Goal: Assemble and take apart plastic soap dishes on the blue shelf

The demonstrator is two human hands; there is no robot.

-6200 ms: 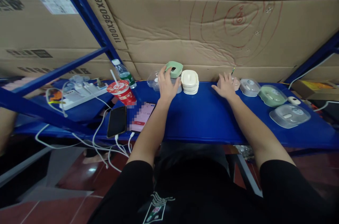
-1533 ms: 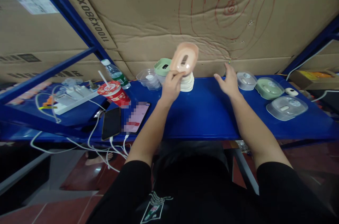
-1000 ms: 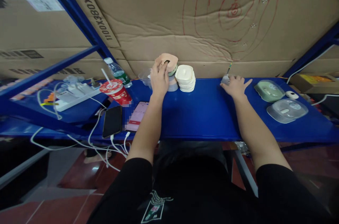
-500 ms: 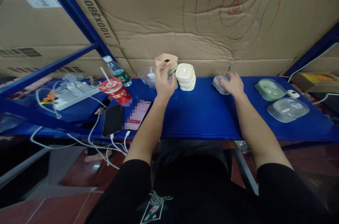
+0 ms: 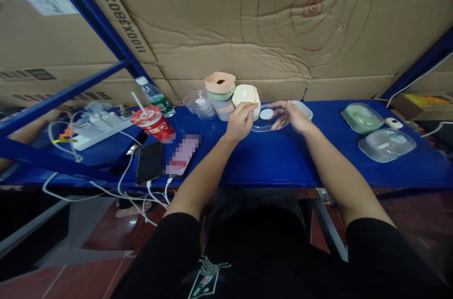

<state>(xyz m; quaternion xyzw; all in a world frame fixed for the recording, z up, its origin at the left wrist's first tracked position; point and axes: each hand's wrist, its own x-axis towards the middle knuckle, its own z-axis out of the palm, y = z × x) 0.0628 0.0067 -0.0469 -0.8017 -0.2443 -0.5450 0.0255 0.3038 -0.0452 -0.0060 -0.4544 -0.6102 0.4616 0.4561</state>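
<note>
A clear plastic lid [image 5: 262, 124] with a round white disc [image 5: 266, 113] on it is between my hands, above the blue table. My right hand [image 5: 295, 117] holds the lid by its right side, its fingers spread against the plastic. My left hand [image 5: 241, 122] is closed in a pinch at the lid's left edge; what its fingertips grip is too small to make out. Just behind that hand stands a stack of cream-coloured shallow dishes [image 5: 245, 94], partly covered by it. A pale translucent piece [image 5: 303, 109] lies behind my right wrist.
Left of the cream stack are stacked pink, green and grey dishes [image 5: 220, 83] and nested clear lids [image 5: 200, 103]. A red cup [image 5: 154, 122], water bottle [image 5: 155, 96] and two phones on cables occupy the left. Lidded containers [image 5: 363, 120] sit at right. Cardboard [image 5: 198, 16] closes the back.
My left hand has left the coloured dishes and moved right, in front of the cream stack. My right hand has shifted left off the pale piece. A clear lid now appears between them.
</note>
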